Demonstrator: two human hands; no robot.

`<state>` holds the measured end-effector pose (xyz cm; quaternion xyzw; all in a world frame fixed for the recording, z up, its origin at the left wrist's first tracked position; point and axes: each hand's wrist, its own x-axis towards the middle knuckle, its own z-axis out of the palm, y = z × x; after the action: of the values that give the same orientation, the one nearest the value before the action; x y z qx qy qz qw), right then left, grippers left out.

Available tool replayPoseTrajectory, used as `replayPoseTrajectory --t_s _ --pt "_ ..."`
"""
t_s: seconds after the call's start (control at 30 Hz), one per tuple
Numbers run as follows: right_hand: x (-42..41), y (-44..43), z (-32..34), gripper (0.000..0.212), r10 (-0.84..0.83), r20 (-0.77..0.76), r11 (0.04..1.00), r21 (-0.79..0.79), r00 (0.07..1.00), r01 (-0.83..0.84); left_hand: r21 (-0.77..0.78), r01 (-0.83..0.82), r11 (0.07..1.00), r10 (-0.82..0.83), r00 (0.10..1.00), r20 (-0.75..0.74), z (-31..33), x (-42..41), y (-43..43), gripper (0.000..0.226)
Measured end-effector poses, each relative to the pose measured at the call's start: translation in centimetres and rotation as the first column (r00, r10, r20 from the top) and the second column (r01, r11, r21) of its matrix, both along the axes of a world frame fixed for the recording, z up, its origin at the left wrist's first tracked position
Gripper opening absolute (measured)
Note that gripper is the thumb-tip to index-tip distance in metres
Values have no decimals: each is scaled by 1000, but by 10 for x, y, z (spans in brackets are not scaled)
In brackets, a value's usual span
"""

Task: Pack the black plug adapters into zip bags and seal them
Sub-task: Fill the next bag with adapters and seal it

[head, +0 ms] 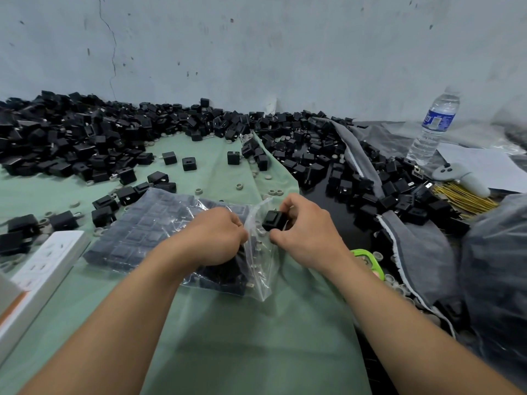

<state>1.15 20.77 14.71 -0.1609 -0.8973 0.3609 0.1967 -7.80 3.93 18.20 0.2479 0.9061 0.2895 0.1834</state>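
One adapter (275, 220) half-hidden: right hand (309, 233); bag (258, 270): left hand (216, 238).

**Room near us, clutter ahead**

We are finding open green cloth (256, 337) between our forearms. Beyond our left hand (216, 238) a packed zip bag (137, 232) is blocking the way, and the adapter heap (71, 138) is rising behind it. Left of that forearm a power strip (42, 266) is lying. Right of our right hand (308, 223), grey fabric (422, 246) and loose adapters (370, 195) are crowding in.
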Motion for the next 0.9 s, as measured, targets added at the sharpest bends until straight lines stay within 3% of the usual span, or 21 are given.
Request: replayPoseTrajectory --t_s 0.17,0.37,0.53,0.7,0.9 --pt "2 -5 2 53 -57 -52 998 -39 997 55 19 -4 1000 3 1000 28 0 0 -1 23" --pt "1 -4 8 59 -66 -80 979 -198 995 49 20 -12 1000 11 999 34 1 1 -2 27" --pt "-2 -9 -1 49 -73 -139 982 -184 988 47 26 -10 1000 9 999 46 3 2 -2 27" --pt "-10 -16 -7 23 -23 -106 981 -195 994 2 26 -2 1000 2 1000 17 3 2 -2 26" --pt "-13 -20 -10 26 66 98 998 -28 993 -64 76 -1 997 -1 1000 27 0 0 -2 31"
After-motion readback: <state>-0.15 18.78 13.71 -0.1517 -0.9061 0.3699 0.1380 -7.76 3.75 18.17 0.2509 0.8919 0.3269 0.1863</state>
